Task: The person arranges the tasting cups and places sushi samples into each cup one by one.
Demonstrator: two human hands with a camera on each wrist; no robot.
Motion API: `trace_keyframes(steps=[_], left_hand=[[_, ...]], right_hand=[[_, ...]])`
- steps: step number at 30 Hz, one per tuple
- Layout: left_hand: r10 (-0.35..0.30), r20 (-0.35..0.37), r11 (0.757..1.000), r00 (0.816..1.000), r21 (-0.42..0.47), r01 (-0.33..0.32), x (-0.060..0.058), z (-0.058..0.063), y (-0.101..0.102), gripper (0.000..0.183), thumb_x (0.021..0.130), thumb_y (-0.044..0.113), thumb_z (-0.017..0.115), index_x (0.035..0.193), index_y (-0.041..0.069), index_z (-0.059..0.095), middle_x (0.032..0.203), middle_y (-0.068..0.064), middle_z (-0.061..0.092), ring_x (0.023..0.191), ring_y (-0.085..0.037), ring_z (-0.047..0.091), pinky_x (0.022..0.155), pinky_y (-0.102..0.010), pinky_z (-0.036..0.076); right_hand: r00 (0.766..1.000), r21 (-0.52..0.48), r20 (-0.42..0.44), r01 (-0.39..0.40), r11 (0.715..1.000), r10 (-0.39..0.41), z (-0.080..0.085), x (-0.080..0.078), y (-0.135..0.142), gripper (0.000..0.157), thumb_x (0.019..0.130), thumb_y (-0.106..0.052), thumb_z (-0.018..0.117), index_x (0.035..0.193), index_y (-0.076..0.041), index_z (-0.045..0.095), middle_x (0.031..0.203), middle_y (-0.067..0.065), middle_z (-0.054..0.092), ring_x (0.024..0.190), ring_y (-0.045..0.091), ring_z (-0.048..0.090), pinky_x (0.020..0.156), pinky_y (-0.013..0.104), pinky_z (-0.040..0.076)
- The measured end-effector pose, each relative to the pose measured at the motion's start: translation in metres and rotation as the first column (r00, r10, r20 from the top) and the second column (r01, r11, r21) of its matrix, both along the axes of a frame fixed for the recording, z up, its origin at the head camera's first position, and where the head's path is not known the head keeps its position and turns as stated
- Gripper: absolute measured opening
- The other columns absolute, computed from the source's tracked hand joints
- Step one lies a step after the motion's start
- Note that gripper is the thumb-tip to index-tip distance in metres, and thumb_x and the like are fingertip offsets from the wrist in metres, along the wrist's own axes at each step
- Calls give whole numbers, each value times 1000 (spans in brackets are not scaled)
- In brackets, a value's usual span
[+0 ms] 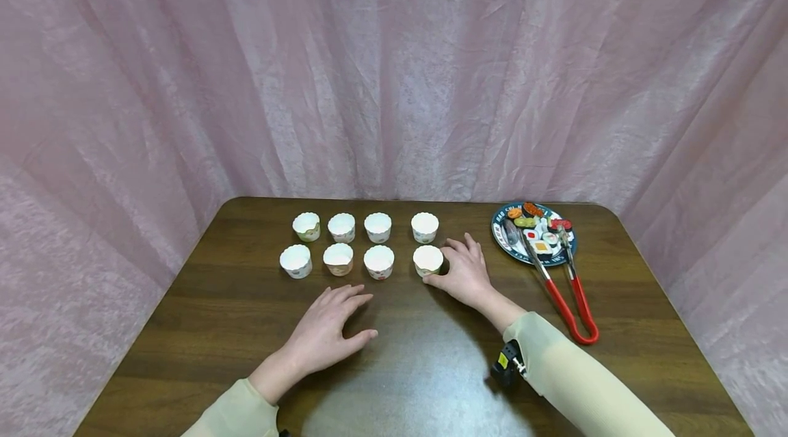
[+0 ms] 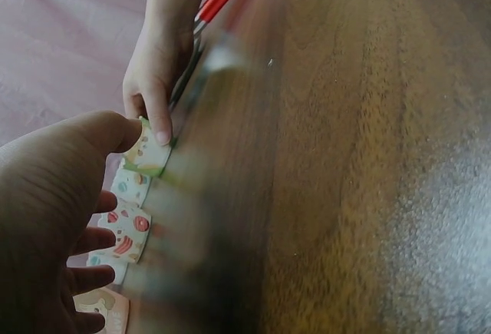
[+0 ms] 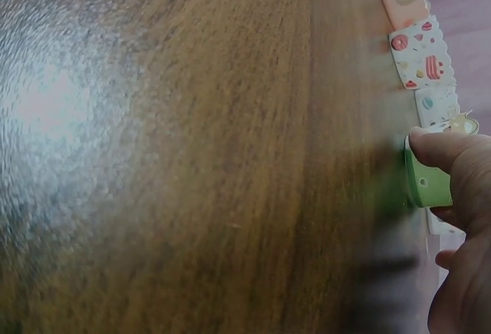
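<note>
Several white paper baking cups stand upright in two rows on the wooden table. My right hand (image 1: 464, 273) grips the front-row cup at the right end (image 1: 427, 260), a cup with a green lower part (image 3: 431, 184), its thumb on the near side and fingers at the right side. Behind that cup stands another baking cup (image 1: 425, 227). My left hand (image 1: 332, 327) is held in front of the left cups with fingers spread and thumb apart, holding nothing. Nearest its fingertips are a peach-toned cup (image 1: 338, 259) and a cup with red prints (image 1: 379, 262).
At the back right, a blue-rimmed plate (image 1: 501, 239) bears several sushi pieces. Red-handled tongs (image 1: 563, 303) lie with their metal ends over it and their handles on the table (image 1: 406, 382). A pink curtain (image 1: 382, 81) hangs behind the table's far edge.
</note>
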State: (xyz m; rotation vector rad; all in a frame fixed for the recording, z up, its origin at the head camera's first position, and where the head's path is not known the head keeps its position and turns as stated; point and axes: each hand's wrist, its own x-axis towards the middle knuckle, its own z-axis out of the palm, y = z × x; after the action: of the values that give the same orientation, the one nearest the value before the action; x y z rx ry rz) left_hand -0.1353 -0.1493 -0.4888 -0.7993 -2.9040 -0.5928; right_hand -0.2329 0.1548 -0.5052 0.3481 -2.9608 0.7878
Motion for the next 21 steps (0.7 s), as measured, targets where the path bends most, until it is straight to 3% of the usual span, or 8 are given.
trace_keyframes(steps=[12, 21], left_hand=[[-7, 11, 1000, 1000, 7, 7, 0, -1, 1, 66, 92, 57, 69, 142, 15, 61, 152, -9, 51, 141, -35, 44, 117, -60, 26], [-1, 2, 1000, 1000, -9, 1, 1, 1, 1, 68, 92, 58, 68, 144, 16, 59, 153, -9, 50, 142, -35, 43, 118, -60, 25]], right_hand=[[1000, -2, 4, 6, 1000, -6, -1, 0, 0, 65, 76, -49, 86, 123, -6, 70, 151, 20, 49, 150, 47, 17, 120, 64, 8], [1000, -11, 25, 3, 1000, -3, 0, 6, 8, 80, 76, -47, 87, 140, -8, 60, 155, 20, 44, 151, 47, 15, 120, 65, 10]])
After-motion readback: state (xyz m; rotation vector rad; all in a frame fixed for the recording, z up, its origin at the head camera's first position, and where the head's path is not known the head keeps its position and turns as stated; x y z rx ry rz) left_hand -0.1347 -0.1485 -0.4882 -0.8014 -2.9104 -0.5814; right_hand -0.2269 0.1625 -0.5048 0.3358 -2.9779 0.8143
